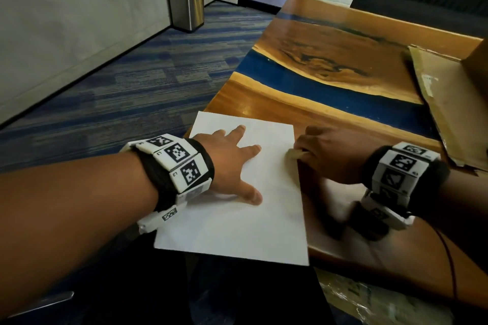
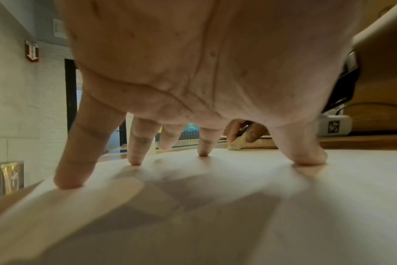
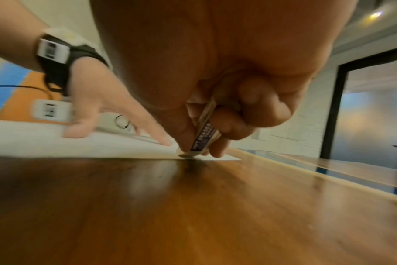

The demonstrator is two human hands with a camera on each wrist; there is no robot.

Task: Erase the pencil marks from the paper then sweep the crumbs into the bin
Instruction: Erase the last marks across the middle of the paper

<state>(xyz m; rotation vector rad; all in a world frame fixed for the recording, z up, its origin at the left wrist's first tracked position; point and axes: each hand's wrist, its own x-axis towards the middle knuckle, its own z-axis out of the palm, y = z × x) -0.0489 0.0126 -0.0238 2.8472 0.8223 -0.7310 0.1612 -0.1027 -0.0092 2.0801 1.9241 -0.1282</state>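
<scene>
Right hand [image 1: 324, 153] pinches an eraser [image 3: 203, 138] at the paper's [image 1: 237, 219] 3 o'clock edge.
Left hand [image 1: 227, 163], fingers spread, presses the paper; bare table [image 1: 343, 119] lies toward 12 o'clock.

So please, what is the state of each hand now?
Left hand: open, spread fingers pressing the white paper sheet.
Right hand: closed around the white sleeved eraser, its tip on the paper's edge.

Left hand [image 1: 227, 158] is pressing spread fingers flat on the paper [image 1: 237, 221], which is overhanging the table's [image 1: 330, 113] near-left corner. Right hand [image 1: 327, 155] is gripping an eraser [image 1: 293, 153] at the paper's right edge.
</scene>
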